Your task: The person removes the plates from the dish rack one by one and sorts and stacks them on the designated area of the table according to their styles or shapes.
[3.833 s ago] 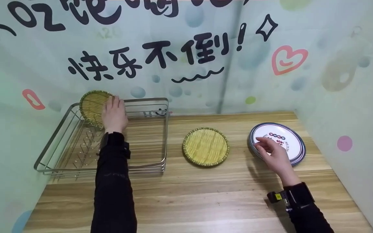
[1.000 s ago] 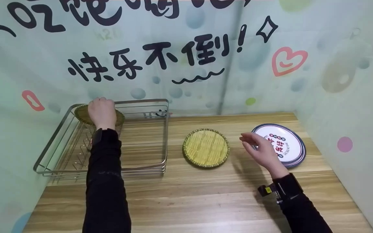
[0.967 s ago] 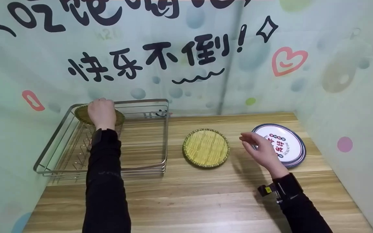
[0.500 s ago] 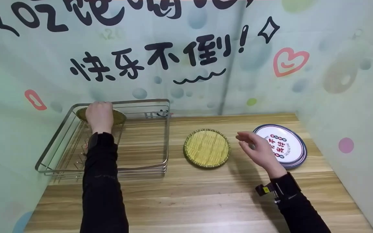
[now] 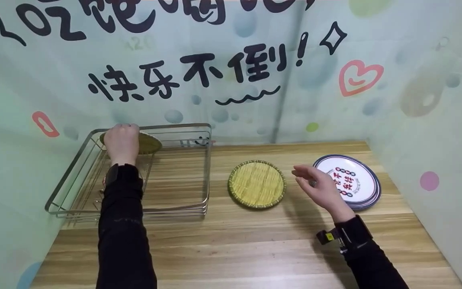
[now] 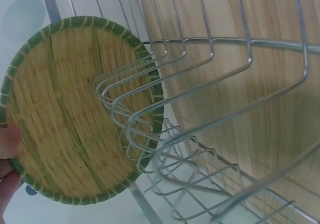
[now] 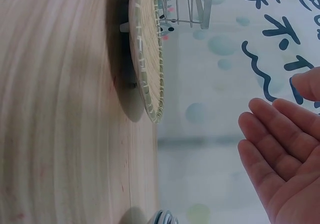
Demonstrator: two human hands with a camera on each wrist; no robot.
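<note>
At the back left of the metal dish rack, my left hand grips the top edge of a round woven bamboo tray. In the left wrist view this tray, green-rimmed, stands on edge beside the rack's wire dividers, some of which cross in front of it. A thumb and fingertips hold its rim. My right hand hovers with relaxed fingers and nothing in them, between a second woven tray lying flat and a stack of white plates. The right wrist view shows its palm and extended fingers.
The wooden tabletop runs under everything. A pale printed backdrop with black lettering rises behind it and on both sides. The plates have blue rims and red print; the right forearm partly covers nothing but the table.
My left hand has lowered the woven tray into the rack and turned it from facing me to nearly edge-on. My right hand has shifted left, off the plates. The second tray stays put.
</note>
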